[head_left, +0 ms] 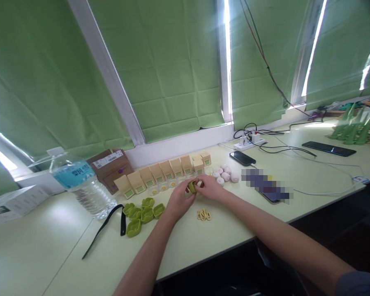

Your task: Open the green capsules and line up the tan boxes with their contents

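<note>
My left hand (178,200) and my right hand (210,187) meet over the table, both closed on one small green case (191,186) held between the fingertips. Just behind the hands runs a row of small tan boxes (166,169) with green labels, and small clear pieces lie in front of them. Several green cases (143,214) lie in a cluster left of my left hand. A little pile of yellow rings (204,214) rests on the table below my right hand. Pink-white round pieces (225,175) sit to the right.
A large water bottle (80,185) lies at the left with a black strap (106,224) beside it. Brown cardboard boxes (111,166) stand against the sill. Phones (242,158) (328,148), a power strip (249,143) with cables and green cones (353,127) occupy the right side.
</note>
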`<state>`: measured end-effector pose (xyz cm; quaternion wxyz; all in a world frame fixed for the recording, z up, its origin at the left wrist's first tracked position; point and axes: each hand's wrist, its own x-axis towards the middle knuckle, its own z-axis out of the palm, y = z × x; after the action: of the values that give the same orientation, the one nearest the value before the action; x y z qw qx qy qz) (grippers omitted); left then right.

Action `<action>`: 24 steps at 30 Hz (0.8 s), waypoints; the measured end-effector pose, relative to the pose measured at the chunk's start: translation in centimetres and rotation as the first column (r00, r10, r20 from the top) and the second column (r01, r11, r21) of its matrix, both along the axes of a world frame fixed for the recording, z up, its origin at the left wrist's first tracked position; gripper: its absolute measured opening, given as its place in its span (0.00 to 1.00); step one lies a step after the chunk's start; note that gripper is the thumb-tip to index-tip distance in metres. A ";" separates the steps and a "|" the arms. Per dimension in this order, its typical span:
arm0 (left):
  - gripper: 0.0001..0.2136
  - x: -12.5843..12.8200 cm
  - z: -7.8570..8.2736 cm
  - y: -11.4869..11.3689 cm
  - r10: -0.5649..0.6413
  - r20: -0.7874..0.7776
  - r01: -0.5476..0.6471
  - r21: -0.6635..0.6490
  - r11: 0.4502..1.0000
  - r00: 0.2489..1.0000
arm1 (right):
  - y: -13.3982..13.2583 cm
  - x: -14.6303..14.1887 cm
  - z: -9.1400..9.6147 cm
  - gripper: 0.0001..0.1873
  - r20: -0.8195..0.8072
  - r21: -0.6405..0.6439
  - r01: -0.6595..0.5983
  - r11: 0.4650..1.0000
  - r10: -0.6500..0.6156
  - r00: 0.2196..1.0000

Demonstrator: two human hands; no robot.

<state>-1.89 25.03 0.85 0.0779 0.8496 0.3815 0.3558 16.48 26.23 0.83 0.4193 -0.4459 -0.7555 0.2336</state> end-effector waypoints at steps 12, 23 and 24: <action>0.17 0.4 0.4 -0.5 0.061 -0.096 -0.057 0.051 0.997 0.994 | 0.0 0.8 0.5 0.02 0.020 0.025 0.013 1.000 -0.013 1.000; 0.22 -0.8 0.2 0.2 0.196 -0.079 -0.193 0.044 0.980 0.977 | -1.5 1.8 2.3 0.14 -0.339 -0.211 -0.487 0.848 0.404 0.849; 0.24 -0.7 0.3 0.2 0.197 -0.088 -0.194 0.044 0.980 0.976 | -1.7 1.6 2.4 0.16 -0.380 -0.249 -0.573 0.781 0.465 0.800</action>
<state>-2.64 25.18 1.13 0.0100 0.8246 0.4601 0.3290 18.12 24.50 3.26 0.3596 -0.2447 -0.7232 0.5364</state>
